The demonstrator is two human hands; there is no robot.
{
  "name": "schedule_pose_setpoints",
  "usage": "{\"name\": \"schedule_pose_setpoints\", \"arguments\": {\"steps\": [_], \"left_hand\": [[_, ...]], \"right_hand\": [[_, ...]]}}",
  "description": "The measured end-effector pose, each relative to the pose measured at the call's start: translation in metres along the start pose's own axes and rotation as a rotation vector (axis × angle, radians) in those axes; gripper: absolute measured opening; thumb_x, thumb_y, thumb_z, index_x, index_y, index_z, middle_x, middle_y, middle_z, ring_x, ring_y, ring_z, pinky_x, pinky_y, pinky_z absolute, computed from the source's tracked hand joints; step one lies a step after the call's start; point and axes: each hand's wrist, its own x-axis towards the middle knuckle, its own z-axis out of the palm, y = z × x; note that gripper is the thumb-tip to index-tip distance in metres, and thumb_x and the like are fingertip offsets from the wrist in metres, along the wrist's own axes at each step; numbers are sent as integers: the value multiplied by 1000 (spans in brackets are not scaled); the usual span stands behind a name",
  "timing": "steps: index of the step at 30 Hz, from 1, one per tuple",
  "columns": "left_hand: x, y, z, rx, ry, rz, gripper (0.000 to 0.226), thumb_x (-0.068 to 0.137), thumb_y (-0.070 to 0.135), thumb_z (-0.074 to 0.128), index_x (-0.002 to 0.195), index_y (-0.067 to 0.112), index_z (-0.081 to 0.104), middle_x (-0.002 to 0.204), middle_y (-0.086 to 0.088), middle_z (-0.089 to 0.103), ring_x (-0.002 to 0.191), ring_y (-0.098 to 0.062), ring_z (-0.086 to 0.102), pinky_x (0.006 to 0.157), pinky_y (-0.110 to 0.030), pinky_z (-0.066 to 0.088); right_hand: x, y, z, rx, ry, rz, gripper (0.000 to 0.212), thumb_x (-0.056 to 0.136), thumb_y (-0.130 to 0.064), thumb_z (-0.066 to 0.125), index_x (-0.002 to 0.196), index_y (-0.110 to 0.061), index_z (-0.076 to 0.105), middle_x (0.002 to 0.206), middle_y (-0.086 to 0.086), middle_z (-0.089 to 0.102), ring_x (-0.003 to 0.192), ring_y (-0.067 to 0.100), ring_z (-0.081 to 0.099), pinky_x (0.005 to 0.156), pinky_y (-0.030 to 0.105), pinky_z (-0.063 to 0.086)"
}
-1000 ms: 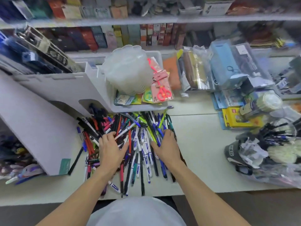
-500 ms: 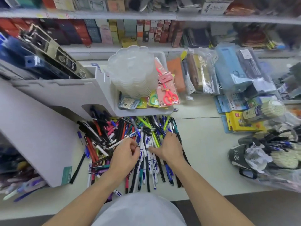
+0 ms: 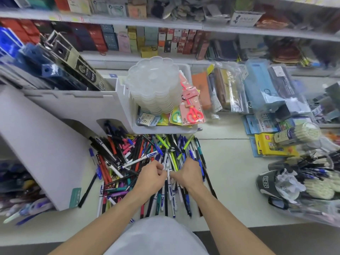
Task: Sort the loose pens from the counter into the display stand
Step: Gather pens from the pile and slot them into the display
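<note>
Pens (image 3: 147, 162) lie heaped on the counter (image 3: 230, 172) against the display stand (image 3: 55, 144), long axes mostly toward the person. Both hands meet mid-pile: left hand (image 3: 151, 178) and right hand (image 3: 189, 174) fingers curled, pinching white pens. Bare counter lies rightward.

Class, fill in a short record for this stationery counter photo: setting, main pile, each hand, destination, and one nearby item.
setting: shop counter below stocked shelves
main pile: loose pens heaped on the counter
left hand: fingers curled on white pens in the pile
right hand: fingers curled into the same pens, beside the left
destination: white display stand, left of the pile
nearby item: packaged pink scissors in a white tray
</note>
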Motion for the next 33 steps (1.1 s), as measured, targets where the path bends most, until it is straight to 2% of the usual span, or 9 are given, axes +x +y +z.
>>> {"name": "schedule_pose_setpoints", "arguments": {"steps": [3,8,10,13,15,17,19,26,33], "left_hand": [[0,2,-3,-26,-28,-17,13,96,29,56,104,19,59,87,3,66,79,-13,65,68,-25,50],[-2,8,-4,-100,-141,-56,12,95,29,55,98,19,62,85,-5,72,66,-11,68,65,-32,57],[-4,13,-1,-220,-230,-108,18,98,26,55,100,11,65,88,-13,74,63,-15,69,67,-36,61],[-8,17,6,-366,-336,-197,36,100,40,56,107,6,66,94,-15,73,81,-24,73,79,-37,62],[-11,17,10,-452,-403,-234,45,100,48,52,110,6,68,95,-13,75,84,-23,73,82,-36,60],[-13,16,13,-604,-449,-278,46,103,45,48,112,5,69,95,-15,76,85,-24,73,79,-37,59],[-11,13,15,-704,-423,-308,45,103,43,49,116,4,67,102,-23,74,92,-32,72,83,-44,59],[-9,8,14,-764,-351,-317,40,89,33,73,104,-4,73,99,-27,74,92,-38,73,85,-48,60],[-12,-1,16,-740,-338,-292,28,86,20,74,92,-7,74,90,-27,72,80,-34,70,78,-44,61]], "right_hand": [[2,11,-7,117,-31,-11,43,73,-25,79,69,-17,37,63,-2,41,51,10,34,39,21,25],[-1,27,-25,480,-240,62,28,82,-11,72,73,-13,45,55,-4,39,42,9,35,45,23,30],[-5,30,-30,645,-371,136,14,87,-5,69,85,-2,55,56,0,50,40,7,46,43,22,39],[-10,30,-29,882,-532,189,38,94,-8,68,121,15,56,82,20,70,63,22,69,53,31,55],[-14,28,-24,1004,-607,208,41,96,-9,67,125,17,54,103,31,70,88,37,71,74,45,62],[-20,26,-19,1088,-657,215,36,99,-7,62,124,19,57,120,38,64,110,47,65,98,58,54],[-25,23,-12,1117,-693,200,31,99,-6,60,121,16,62,121,40,62,109,46,65,101,58,50],[-46,13,3,1016,-734,67,28,102,-1,49,127,7,59,85,16,74,77,23,74,65,32,59],[-58,15,-1,986,-799,39,28,102,0,45,127,6,58,100,24,68,92,31,71,94,50,56]]}}
